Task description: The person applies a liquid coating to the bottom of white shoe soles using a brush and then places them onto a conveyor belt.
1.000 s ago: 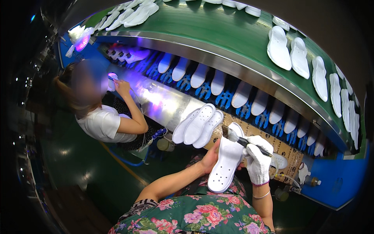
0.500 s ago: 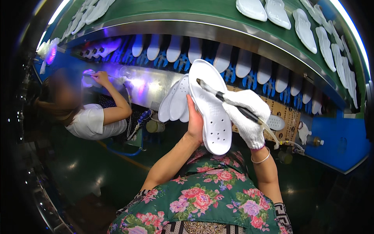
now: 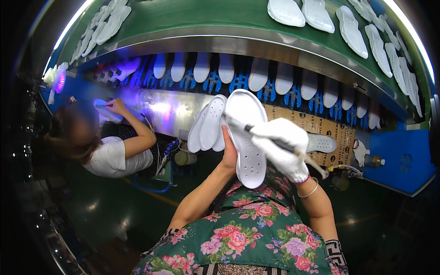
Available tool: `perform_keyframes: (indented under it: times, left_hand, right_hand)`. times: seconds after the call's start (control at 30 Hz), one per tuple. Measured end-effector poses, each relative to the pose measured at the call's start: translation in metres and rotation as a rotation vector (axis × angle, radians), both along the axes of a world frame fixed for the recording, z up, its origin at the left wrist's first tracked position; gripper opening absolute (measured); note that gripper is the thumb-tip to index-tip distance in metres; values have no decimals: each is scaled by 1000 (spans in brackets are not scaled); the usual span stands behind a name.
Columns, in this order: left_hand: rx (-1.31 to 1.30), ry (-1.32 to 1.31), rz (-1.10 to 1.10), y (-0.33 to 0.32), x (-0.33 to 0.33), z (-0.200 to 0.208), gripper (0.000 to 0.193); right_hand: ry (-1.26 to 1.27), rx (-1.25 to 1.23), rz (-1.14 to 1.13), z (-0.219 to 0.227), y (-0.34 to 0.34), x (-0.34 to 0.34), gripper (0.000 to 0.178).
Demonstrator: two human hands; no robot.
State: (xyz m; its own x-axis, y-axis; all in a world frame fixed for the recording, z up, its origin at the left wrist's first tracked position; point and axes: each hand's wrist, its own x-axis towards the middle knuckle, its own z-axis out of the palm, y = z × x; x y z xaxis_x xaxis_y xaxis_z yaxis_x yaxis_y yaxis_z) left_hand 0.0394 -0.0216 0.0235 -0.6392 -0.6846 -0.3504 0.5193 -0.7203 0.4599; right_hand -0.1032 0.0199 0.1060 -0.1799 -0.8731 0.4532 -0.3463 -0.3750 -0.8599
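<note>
My left hand (image 3: 230,153), bare, holds a white shoe sole (image 3: 252,172) upright by its left edge, with the thumb along the side. The sole has a raised rim and small holes near its lower end. My right hand (image 3: 284,149), in a white knitted glove, is closed round the dark handle of a brush (image 3: 249,128). Motion blurs the brush tip, which lies over the sole's upper left part; whether it touches cannot be told. A pale hose (image 3: 317,167) trails from the handle's rear. Just left of my left hand stand several more white soles (image 3: 214,121).
Cardboard (image 3: 293,117) to the right bears another sole (image 3: 321,143). Blue racks (image 3: 211,81) hold white-bottomed pieces beneath a metal-edged green conveyor (image 3: 197,23) with white shoe parts. A bottle (image 3: 376,161) stands far right. A co-worker (image 3: 107,153) handles a white piece at left.
The brush has moved down and left over the sole, toward its left edge. The whole view has shifted slightly. My left hand keeps its hold. The co-worker's hand and white piece have moved.
</note>
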Motion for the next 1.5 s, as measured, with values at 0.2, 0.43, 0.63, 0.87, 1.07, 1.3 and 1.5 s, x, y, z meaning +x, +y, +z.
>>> perform_keyframes:
  times: [0.2, 0.43, 0.63, 0.87, 1.07, 1.3, 1.5]
  left_hand:
    - [-140, -143, -9, -14, 8, 8, 96]
    - [-225, -138, -5, -31, 18, -10, 97]
    - [-32, 425, -130, -46, 22, -17, 116]
    - [-8, 321, -121, -56, 19, -23, 122]
    - [-57, 501, -36, -67, 20, -34, 112]
    - [-71, 487, -54, -83, 27, -42, 112]
    - [-114, 402, -120, -95, 17, -21, 115]
  right_hand:
    - [249, -124, 25, -13, -9, 8, 26]
    - [35, -19, -32, -24, -9, 4, 17]
    - [-16, -53, 164, -22, 6, 26, 21]
    - [249, -174, 53, -30, 5, 27, 29]
    - [-69, -62, 120, -40, 8, 25, 22]
    - [85, -36, 310, -49, 15, 35, 17]
    - [113, -147, 104, -52, 4, 23, 22]
